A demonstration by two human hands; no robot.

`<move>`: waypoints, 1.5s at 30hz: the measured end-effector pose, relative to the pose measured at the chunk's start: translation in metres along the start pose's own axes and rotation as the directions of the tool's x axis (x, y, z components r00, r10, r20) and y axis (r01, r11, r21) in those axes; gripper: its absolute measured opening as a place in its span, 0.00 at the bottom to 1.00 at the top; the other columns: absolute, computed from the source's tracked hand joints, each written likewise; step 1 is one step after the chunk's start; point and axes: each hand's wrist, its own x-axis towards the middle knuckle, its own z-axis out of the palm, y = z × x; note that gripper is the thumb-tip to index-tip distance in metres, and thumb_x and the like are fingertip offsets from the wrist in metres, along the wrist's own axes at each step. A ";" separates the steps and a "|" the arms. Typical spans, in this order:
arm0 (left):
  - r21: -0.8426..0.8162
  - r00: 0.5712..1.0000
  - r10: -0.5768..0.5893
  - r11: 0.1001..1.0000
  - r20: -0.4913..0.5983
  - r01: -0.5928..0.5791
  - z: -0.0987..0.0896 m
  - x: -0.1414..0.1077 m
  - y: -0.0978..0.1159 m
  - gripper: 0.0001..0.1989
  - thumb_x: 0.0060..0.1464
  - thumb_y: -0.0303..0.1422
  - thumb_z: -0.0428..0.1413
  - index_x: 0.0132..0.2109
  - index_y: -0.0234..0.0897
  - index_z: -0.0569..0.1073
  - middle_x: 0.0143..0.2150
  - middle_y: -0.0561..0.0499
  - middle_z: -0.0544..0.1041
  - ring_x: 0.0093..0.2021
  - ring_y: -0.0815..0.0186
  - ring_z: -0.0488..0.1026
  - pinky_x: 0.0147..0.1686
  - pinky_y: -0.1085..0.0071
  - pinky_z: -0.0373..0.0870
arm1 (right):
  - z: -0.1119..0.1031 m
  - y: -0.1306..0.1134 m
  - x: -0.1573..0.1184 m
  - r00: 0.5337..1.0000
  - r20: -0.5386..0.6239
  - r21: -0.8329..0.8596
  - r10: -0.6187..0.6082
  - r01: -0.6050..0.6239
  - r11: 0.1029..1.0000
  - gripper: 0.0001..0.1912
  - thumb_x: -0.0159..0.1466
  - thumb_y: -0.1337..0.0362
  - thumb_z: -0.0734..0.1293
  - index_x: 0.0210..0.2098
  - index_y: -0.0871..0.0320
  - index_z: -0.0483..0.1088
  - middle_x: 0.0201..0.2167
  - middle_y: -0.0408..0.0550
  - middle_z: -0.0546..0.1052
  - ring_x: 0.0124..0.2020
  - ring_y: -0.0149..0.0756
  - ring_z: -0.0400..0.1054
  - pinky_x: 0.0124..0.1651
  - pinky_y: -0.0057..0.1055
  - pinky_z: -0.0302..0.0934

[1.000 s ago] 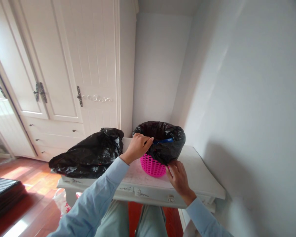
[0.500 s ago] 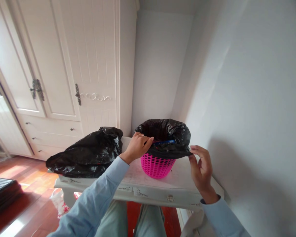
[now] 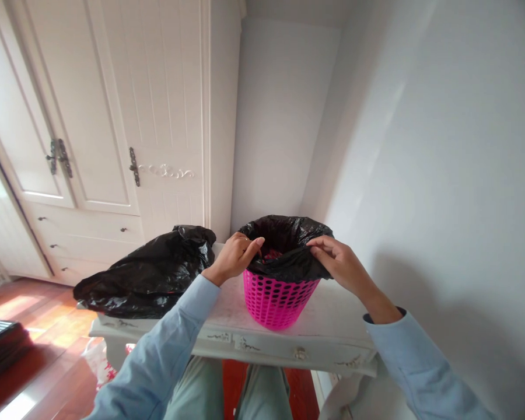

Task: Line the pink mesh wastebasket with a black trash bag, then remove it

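Two hands grasp the liner (image 3: 286, 269) in the head view: left hand (image 3: 233, 258) at about nine o'clock on its mouth, right hand (image 3: 342, 267) near four, thumbs and fingers appearing closed on the edge. It hangs over the rim of the basket (image 3: 280, 302), which stands on the table (image 3: 343, 312) between the hands; neither is clearly nearer. The mouth looks longest from nine to three. A bag (image 3: 151, 281) lies toward nine o'clock.
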 end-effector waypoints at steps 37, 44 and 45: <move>0.339 0.917 0.273 0.926 -0.292 -0.168 -0.022 -0.039 0.009 0.11 0.66 0.28 0.51 0.51 0.36 0.74 0.51 0.43 0.80 0.54 0.59 0.75 0.54 0.58 0.70 | 0.038 0.030 -0.059 0.747 0.198 -0.661 -0.635 0.580 0.476 0.31 0.64 0.53 0.71 0.62 0.60 0.65 0.66 0.67 0.65 0.68 0.57 0.58 0.64 0.56 0.60; 0.365 0.946 0.295 0.902 -0.130 -0.231 0.015 -0.034 0.038 0.11 0.67 0.30 0.50 0.52 0.36 0.74 0.49 0.45 0.81 0.53 0.58 0.76 0.57 0.56 0.66 | 0.087 0.049 -0.043 0.666 0.025 -0.761 -0.745 0.496 0.418 0.24 0.64 0.66 0.71 0.58 0.59 0.68 0.64 0.68 0.68 0.71 0.53 0.55 0.67 0.54 0.55; 0.373 0.954 0.275 0.903 -0.120 -0.213 0.019 -0.033 0.038 0.12 0.67 0.31 0.50 0.51 0.36 0.74 0.48 0.45 0.81 0.51 0.57 0.76 0.56 0.55 0.66 | 0.090 0.053 -0.042 0.653 0.006 -0.763 -0.757 0.492 0.418 0.23 0.65 0.66 0.70 0.58 0.58 0.67 0.63 0.67 0.69 0.71 0.52 0.55 0.68 0.53 0.55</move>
